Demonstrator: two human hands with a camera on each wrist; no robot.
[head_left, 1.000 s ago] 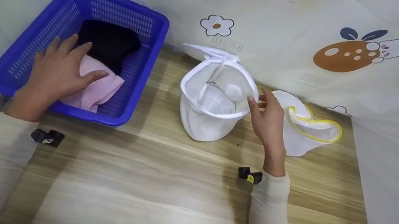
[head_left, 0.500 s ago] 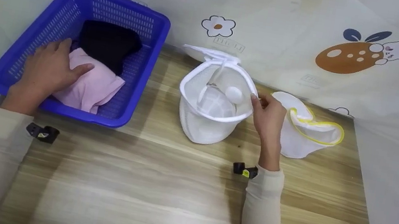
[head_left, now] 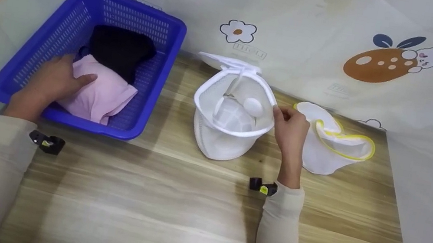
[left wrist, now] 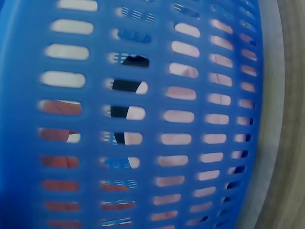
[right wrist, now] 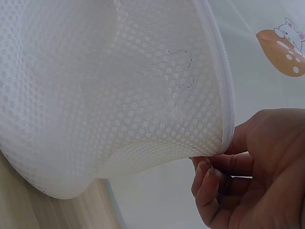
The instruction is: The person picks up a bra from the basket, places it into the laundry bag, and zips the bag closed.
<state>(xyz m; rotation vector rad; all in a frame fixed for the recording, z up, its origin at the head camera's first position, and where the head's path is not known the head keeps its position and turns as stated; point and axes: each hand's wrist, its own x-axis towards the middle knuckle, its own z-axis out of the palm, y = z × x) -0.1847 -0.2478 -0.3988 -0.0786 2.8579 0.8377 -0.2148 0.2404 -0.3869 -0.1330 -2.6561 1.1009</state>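
Right hand (head_left: pixel 292 130) pinches mesh bag (head_left: pixel 222 142); left hand (head_left: pixel 53 78) touches pink cloth (head_left: pixel 103 93), grip unclear

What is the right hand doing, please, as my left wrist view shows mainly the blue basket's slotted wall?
Observer: The right hand pinches the open white bag by its rim.
Operator: Thank you; could you also describe the other one?
Observer: In the head view, the left hand has its thumb over the pink cloth; whether it grips the cloth, I cannot tell.
Operator: Is there anything else on the far right, please?
Observer: Yes, a yellow-trimmed bag lies to the right of the white one.
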